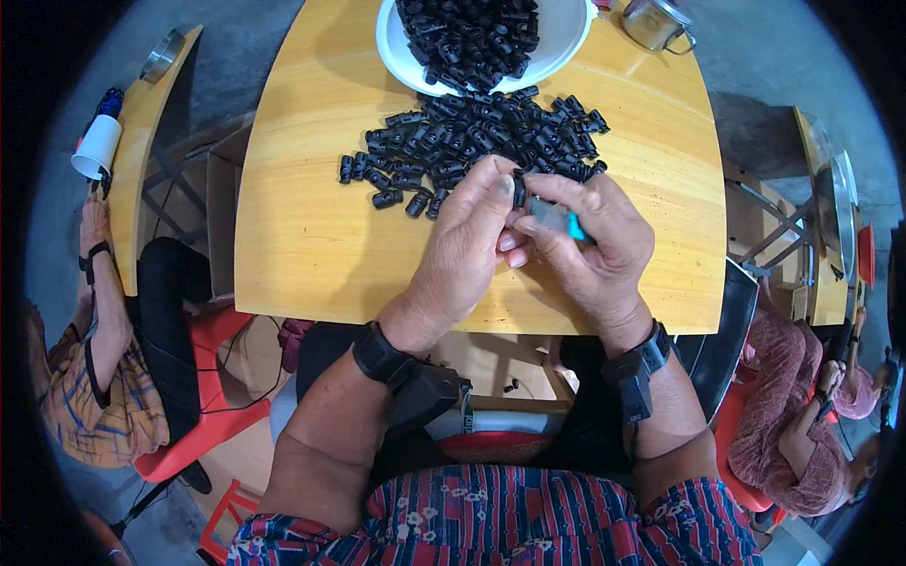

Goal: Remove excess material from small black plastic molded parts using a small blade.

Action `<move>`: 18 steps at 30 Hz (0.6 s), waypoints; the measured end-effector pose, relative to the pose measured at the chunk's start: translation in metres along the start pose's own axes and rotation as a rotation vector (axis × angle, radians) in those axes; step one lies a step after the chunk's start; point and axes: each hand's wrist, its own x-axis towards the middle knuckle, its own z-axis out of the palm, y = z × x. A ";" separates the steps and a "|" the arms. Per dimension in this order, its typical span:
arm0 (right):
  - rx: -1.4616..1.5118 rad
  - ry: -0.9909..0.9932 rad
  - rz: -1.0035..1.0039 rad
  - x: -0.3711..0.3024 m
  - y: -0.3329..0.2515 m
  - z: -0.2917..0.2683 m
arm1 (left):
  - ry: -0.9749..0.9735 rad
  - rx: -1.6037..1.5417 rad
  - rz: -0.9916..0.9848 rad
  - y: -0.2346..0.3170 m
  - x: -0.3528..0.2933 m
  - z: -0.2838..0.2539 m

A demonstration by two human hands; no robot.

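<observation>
Over the near half of the wooden table (321, 255), my two hands meet. My left hand (453, 250) pinches a small black cord lock (519, 191) between thumb and fingers. Closed around a small grey and teal tool (574, 226), my right hand (609, 247) brings it up against the cord lock. The tool's working end is blurred and partly hidden by the fingers. Just beyond the hands spreads a loose pile of black cord locks (425, 141). Behind that pile, a white basin (389, 58) holds a heap of the same pieces.
A metal mug (651, 26) stands at the table's far right corner. On the left sits a person (104, 377) whose hand is at a white cup (97, 146); another person (788, 415) sits at the right. Several chairs and side tables flank mine. Small black pieces (511, 385) lie below the table edge.
</observation>
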 end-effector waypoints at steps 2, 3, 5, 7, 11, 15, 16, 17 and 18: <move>-0.020 0.016 -0.049 -0.001 -0.001 0.002 | 0.024 0.051 0.014 0.001 -0.002 0.000; -0.040 0.013 -0.056 -0.001 -0.004 0.002 | 0.001 0.008 0.017 0.000 -0.003 -0.003; -0.058 0.009 -0.065 -0.002 -0.005 0.001 | -0.021 -0.035 0.022 0.000 -0.003 -0.004; -0.136 -0.034 -0.094 -0.005 -0.004 0.001 | 0.080 0.036 0.053 -0.001 -0.002 -0.001; -0.139 -0.003 -0.113 -0.004 -0.005 0.003 | 0.056 -0.008 0.044 -0.002 -0.003 -0.004; -0.060 0.042 -0.091 -0.003 -0.007 0.004 | 0.035 -0.001 0.048 -0.002 -0.003 -0.004; -0.065 0.038 -0.080 -0.003 -0.008 0.003 | 0.043 0.010 0.047 -0.002 -0.003 -0.003; -0.067 0.037 -0.080 -0.002 -0.008 0.003 | 0.042 0.009 0.047 -0.002 -0.003 -0.002; -0.063 0.046 -0.065 -0.002 -0.008 0.002 | 0.015 -0.002 0.035 0.000 -0.003 -0.001</move>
